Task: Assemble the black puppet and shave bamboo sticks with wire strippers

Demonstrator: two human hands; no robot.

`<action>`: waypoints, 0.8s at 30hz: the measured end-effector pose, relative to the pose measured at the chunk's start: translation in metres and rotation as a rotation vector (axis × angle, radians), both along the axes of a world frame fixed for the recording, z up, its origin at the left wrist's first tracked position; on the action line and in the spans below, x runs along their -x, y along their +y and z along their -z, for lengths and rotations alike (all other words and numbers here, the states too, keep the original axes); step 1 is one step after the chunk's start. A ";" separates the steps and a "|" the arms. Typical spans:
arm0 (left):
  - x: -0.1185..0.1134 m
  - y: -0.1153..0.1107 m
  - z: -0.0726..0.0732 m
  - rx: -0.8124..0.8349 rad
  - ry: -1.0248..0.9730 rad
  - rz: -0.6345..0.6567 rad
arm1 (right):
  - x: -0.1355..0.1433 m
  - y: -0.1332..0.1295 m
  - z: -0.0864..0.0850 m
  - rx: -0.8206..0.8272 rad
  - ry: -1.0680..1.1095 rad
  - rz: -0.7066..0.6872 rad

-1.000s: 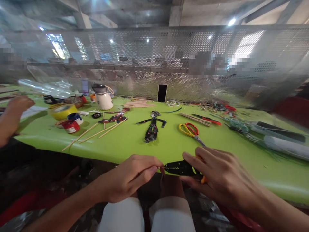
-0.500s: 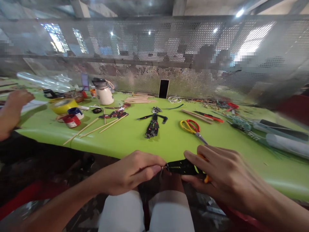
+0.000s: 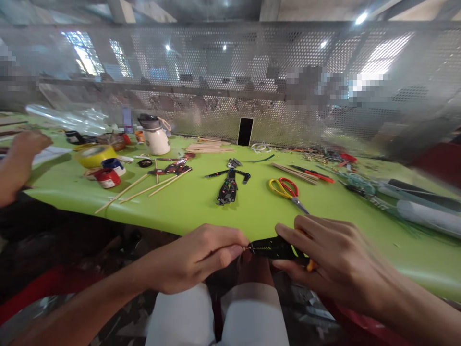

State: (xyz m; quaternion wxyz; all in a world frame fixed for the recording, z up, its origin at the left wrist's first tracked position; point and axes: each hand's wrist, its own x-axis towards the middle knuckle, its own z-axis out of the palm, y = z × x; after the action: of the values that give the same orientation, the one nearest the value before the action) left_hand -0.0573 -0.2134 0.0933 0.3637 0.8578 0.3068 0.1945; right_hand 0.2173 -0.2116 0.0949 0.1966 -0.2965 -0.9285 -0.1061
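My right hand (image 3: 327,259) is wrapped round a pair of black wire-stripper pliers (image 3: 270,248) with orange handles, their jaws pointing left. At the jaw tip, my left hand (image 3: 205,257) pinches a tiny thin piece between thumb and forefinger; it is too small to name. Both hands are over my lap at the table's front edge. Beyond them a jointed black puppet figure (image 3: 227,185) lies flat with its arms spread. Scissors (image 3: 286,190) with yellow and red handles lie behind my right hand, blades toward it.
A green-covered table (image 3: 187,211) carries thin sticks (image 3: 135,192), yellow tape (image 3: 96,156), red and blue paint pots (image 3: 108,178), a white jug (image 3: 155,137) and an upright phone (image 3: 245,131). Another person's hand (image 3: 27,144) rests at far left. A perforated metal screen (image 3: 209,72) stands behind.
Almost nothing differs. The pliers and my left fingertips have shifted very slightly to the right, with both hands keeping their grip.
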 end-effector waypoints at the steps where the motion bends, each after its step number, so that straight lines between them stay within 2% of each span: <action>1: 0.000 0.000 0.000 -0.001 -0.003 -0.006 | 0.000 0.000 0.000 0.003 -0.003 0.002; 9: 0.002 0.000 -0.001 -0.019 -0.048 -0.003 | 0.001 0.003 -0.003 0.000 -0.012 0.003; 18: 0.002 0.000 -0.004 0.065 -0.098 -0.010 | 0.004 0.004 -0.002 0.029 0.011 0.004; 24: 0.002 0.002 -0.003 0.006 -0.086 0.002 | 0.003 0.003 -0.004 -0.032 -0.008 0.011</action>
State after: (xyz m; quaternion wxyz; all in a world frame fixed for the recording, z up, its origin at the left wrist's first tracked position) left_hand -0.0590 -0.2110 0.0959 0.3793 0.8478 0.2905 0.2300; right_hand 0.2144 -0.2086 0.0990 0.1973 -0.2978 -0.9259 -0.1233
